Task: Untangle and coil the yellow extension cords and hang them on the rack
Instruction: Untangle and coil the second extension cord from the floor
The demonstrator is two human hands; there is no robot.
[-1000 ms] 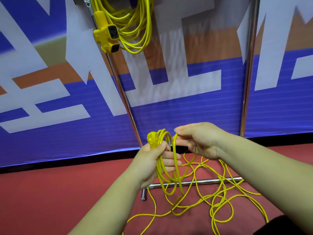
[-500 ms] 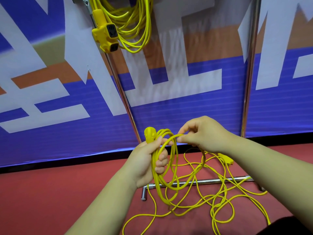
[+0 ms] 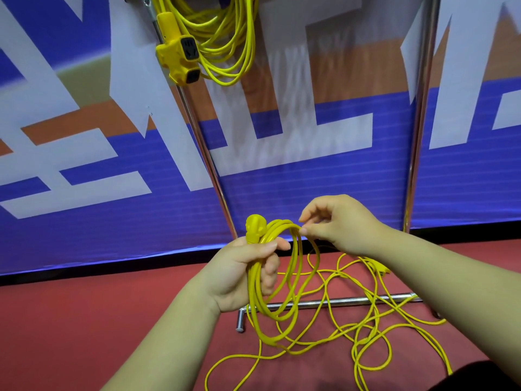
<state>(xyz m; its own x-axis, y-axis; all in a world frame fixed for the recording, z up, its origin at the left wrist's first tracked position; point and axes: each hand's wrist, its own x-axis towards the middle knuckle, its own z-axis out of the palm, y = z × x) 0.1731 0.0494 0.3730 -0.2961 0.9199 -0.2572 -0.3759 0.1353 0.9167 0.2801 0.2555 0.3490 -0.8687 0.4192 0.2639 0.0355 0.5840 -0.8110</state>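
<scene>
Left forearm (image 3: 158, 345): bare, rising from the near lower edge toward the middle, wrist about straight.
Left hand (image 3: 239, 275): palm facing right, fingers curled around a bundle of yellow cord (image 3: 253, 309) loops, thumb laid across the top and pointing right.
Right forearm (image 3: 451, 286): bare, coming in from the near right and reaching left and farther out.
Right hand (image 3: 338, 224): back turned up, just right of and beyond the left hand; thumb and forefinger tips pinch the top strand, the other fingers loosely curled.
Hands: near each other, not touching.
</scene>
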